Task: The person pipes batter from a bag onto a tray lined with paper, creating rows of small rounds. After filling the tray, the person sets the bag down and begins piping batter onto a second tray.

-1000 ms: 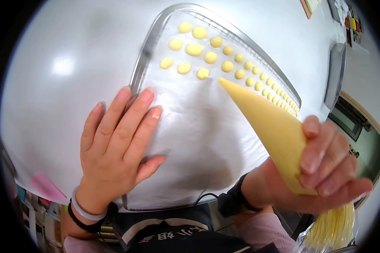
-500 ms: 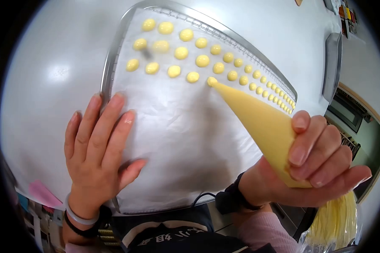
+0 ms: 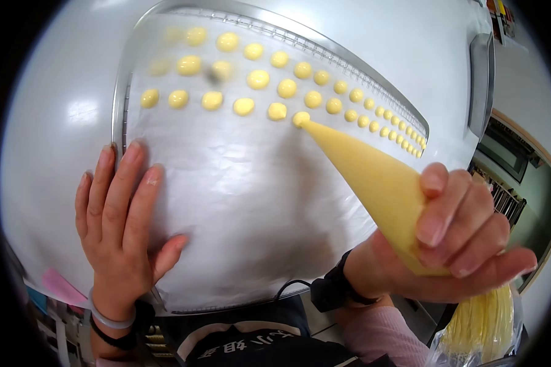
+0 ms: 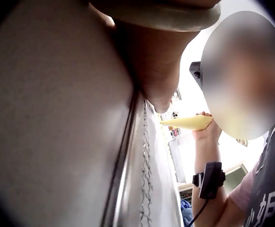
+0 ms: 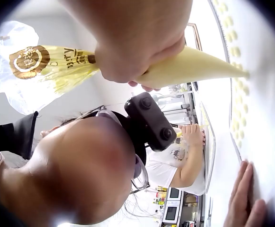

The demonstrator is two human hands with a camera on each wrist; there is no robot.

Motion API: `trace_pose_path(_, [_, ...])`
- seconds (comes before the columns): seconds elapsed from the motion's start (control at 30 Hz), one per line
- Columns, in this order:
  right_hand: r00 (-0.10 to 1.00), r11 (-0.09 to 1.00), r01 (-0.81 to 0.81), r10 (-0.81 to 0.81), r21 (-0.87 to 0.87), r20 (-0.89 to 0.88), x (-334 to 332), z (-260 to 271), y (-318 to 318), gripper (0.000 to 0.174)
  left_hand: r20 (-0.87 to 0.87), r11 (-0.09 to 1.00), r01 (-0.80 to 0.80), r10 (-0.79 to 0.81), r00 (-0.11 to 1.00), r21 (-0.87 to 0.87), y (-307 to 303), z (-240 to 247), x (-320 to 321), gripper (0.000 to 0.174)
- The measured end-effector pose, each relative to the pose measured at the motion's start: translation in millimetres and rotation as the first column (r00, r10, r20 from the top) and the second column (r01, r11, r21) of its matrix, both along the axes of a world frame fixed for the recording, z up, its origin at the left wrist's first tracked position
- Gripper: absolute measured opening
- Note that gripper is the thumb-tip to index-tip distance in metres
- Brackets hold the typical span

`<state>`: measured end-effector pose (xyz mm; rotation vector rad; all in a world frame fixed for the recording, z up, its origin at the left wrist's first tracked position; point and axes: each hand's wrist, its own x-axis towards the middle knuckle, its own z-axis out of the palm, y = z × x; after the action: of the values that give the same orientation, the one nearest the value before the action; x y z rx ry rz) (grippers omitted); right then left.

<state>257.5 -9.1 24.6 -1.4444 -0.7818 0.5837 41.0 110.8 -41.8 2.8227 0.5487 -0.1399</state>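
Observation:
My right hand [image 3: 462, 235] grips a piping bag [image 3: 373, 183] full of pale yellow mix, its fingers curled round the wide part. The bag's tip touches a small yellow mound [image 3: 300, 119] at the near row's right end of the large mounds. Three rows of mounds cross the lined tray [image 3: 124, 92]. My left hand [image 3: 119, 226] lies flat with straight fingers over the tray's left edge and the white paper [image 3: 239, 202]. In the right wrist view the bag's twisted yellow tail [image 5: 66, 64] hangs behind the right hand.
A metal tray [image 3: 482, 85] stands at the table's right side. A pink sheet [image 3: 62, 286] lies at the lower left edge. In the right wrist view, another person in a white shirt [image 5: 163, 165] works at a tray behind.
The tray and my left hand have shifted left in view. More mounds show in the near row, and the bag's tip has gone from bare paper to a mound at the row's end.

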Motion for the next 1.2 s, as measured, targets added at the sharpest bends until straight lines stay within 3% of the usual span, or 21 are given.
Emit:
trace_pose_path(0.47, [0.988,0.986,0.151,-0.153,0.071,0.025,4,7,-22,0.055,-0.045,0.999,0.022,-0.02,0.999,0.05,-1,-1,-3,0.053])
trace_pose_path(0.57, [0.998,0.998,0.067,-0.066,-0.015,0.023,14,2,-28,0.053,-0.067,0.996,0.046,-0.041,0.997,0.075,0,-2,-4,0.053])
trace_pose_path(1.2, [0.976,0.979,0.198,-0.202,0.058,0.078,18,6,-51,0.055,-0.038,0.996,0.032,-0.029,0.999,0.079,0,0,-12,0.052])
